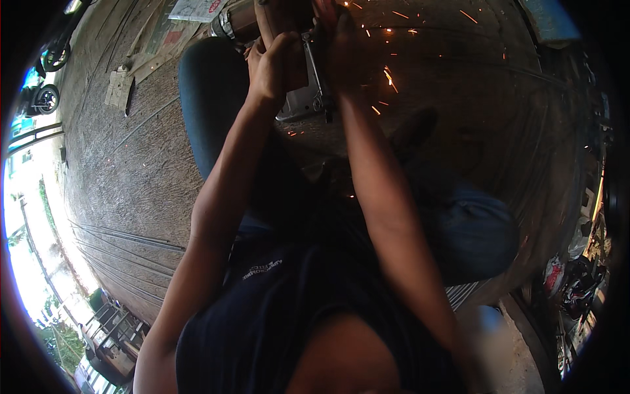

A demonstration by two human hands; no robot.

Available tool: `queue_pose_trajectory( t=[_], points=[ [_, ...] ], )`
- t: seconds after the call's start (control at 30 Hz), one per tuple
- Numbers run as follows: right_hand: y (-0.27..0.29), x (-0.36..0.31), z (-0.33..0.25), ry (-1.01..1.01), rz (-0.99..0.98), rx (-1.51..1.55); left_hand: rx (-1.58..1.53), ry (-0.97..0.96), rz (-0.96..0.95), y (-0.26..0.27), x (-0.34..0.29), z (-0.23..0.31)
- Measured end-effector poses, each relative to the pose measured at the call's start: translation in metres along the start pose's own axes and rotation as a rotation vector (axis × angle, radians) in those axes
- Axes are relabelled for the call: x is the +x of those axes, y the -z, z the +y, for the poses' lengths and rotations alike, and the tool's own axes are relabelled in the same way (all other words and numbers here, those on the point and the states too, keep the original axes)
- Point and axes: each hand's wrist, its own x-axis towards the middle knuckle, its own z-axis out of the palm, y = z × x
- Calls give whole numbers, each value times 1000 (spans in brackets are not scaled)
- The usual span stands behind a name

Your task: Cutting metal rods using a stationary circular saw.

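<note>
At the top middle sits a power cutting tool [298, 108] with a grey metal base and a brownish housing; its blade or disc cannot be seen. My left hand [270, 65] is closed around the tool's brown part [266, 20], thumb toward the right. My right hand [342, 49] lies in deep shadow beside a red part [324, 9] at the top edge. Its fingers look bent, but what they hold is too dark to make out. Orange sparks [390, 77] spray out to the right of that hand.
My bent knees [203, 98] flank the tool over a rough concrete floor [138, 171]. Thin metal rods [125, 238] lie at left. A flat scrap piece [119, 88] rests near the upper left. Motorcycle wheels [47, 98] stand beyond. Clutter [577, 282] lines the right side.
</note>
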Motion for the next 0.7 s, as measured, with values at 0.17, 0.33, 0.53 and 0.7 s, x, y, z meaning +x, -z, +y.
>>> queue_pose_trajectory(
  t=[0.17,0.33,0.53,0.7],
  points=[
    [1,3,0,-149,-202,203,-13,5,-6,-4,-3,3],
    [14,11,-9,-182,-224,254,16,-26,0,5,1,-1],
    [1,2,-1,-169,-197,288,48,-14,38,2,0,-3],
    [-15,-7,4,-182,-179,302,59,1,46,1,0,-3]
  ],
)
